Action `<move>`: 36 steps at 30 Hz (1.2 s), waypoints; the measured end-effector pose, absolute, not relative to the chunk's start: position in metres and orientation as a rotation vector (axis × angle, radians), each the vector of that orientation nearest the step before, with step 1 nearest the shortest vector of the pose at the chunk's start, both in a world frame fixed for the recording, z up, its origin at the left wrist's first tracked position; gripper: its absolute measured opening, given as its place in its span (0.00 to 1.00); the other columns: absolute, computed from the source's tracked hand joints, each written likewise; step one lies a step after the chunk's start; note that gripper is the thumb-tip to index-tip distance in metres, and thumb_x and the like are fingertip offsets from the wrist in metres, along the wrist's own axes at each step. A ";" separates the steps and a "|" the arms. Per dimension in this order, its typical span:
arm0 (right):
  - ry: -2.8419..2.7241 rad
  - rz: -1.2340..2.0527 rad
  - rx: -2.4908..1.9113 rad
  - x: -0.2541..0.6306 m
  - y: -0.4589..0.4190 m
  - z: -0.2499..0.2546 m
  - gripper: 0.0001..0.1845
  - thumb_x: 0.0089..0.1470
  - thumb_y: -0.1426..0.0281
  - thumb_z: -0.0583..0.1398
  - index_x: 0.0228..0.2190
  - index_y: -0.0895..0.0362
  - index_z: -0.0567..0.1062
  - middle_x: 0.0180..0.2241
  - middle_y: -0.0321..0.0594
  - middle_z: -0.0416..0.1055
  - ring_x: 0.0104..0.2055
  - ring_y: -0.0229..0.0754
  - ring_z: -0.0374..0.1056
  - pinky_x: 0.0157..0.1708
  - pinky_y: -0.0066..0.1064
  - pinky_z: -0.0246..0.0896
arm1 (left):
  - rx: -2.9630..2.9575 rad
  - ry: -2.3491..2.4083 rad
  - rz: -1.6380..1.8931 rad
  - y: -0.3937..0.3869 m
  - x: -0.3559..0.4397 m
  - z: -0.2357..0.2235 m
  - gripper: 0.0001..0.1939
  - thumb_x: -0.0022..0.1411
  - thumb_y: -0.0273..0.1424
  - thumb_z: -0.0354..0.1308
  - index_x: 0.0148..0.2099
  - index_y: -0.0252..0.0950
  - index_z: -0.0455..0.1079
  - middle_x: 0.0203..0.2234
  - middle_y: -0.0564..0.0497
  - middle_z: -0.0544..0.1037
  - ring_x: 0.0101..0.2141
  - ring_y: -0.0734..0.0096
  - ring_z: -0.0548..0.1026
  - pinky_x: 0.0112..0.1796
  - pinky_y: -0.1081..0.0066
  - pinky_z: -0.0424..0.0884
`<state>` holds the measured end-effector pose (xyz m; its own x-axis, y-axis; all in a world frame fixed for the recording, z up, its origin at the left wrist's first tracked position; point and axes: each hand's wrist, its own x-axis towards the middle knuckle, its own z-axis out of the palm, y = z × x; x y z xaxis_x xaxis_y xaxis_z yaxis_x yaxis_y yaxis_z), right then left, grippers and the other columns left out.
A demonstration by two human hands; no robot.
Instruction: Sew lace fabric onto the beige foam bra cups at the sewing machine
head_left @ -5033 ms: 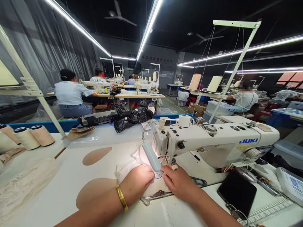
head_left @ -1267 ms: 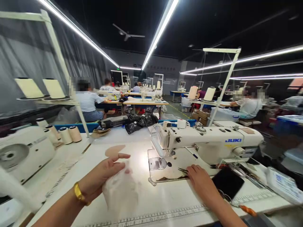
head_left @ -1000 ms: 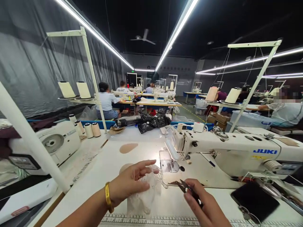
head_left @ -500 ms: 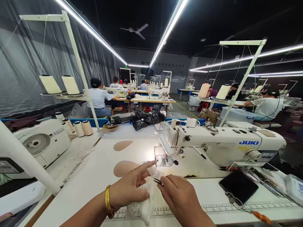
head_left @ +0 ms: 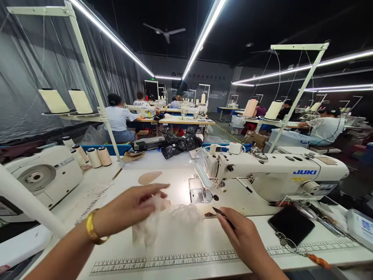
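My left hand [head_left: 132, 208], with a gold bangle at the wrist, is at the left of the sewing area. Its thumb and fingers close on a sheer white lace fabric [head_left: 186, 216], which is smeared by motion and spreads toward the machine. In my right hand [head_left: 240, 229] is a pair of dark, pointed thread snips [head_left: 219, 212], apart from the fabric. Ahead stands the white sewing machine [head_left: 271, 179], its lamp lighting the needle plate [head_left: 201, 195]. A beige teardrop-shaped piece [head_left: 149, 177] lies beyond my left hand; another is mostly covered by the hand and fabric.
A ruler strip [head_left: 169, 261] runs along the table's front. At right lie a black flat pad [head_left: 291, 223] and keys with an orange tassel [head_left: 318, 261]. Black plastic bags [head_left: 183, 144] rest at the back. Thread cones [head_left: 99, 157] stand left. Co-workers sit farther off.
My left hand has moved left and up, drawing the lace fabric away from the snips. My right hand has shifted right with the snips. The hands are farther apart.
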<state>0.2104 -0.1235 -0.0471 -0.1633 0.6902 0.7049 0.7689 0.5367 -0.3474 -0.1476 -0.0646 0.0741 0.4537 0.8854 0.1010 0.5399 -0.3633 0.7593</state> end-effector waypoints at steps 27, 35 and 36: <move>-1.202 1.213 -1.003 0.143 -0.120 -0.043 0.22 0.57 0.50 0.66 0.31 0.54 0.69 0.29 0.32 0.63 0.34 0.40 0.60 0.37 0.31 0.57 | 1.556 0.961 0.641 -0.070 -0.043 -0.007 0.32 0.58 0.63 0.60 0.32 0.39 0.59 0.26 0.57 0.60 0.28 0.71 0.57 0.30 0.72 0.55; -1.463 1.060 -1.102 0.150 -0.123 -0.040 0.13 0.63 0.59 0.61 0.44 0.52 0.71 0.46 0.43 0.71 0.48 0.49 0.67 0.48 0.41 0.65 | 1.602 1.061 0.649 -0.068 -0.112 -0.029 0.30 0.61 0.62 0.61 0.38 0.38 0.69 0.32 0.52 0.68 0.36 0.63 0.66 0.38 0.67 0.64; -1.591 0.953 -1.140 0.145 -0.122 -0.042 0.18 0.60 0.63 0.63 0.50 0.52 0.71 0.51 0.46 0.71 0.52 0.51 0.66 0.51 0.43 0.64 | 1.608 1.054 0.632 -0.071 -0.112 -0.028 0.29 0.61 0.61 0.62 0.40 0.38 0.70 0.34 0.51 0.70 0.38 0.62 0.68 0.40 0.66 0.66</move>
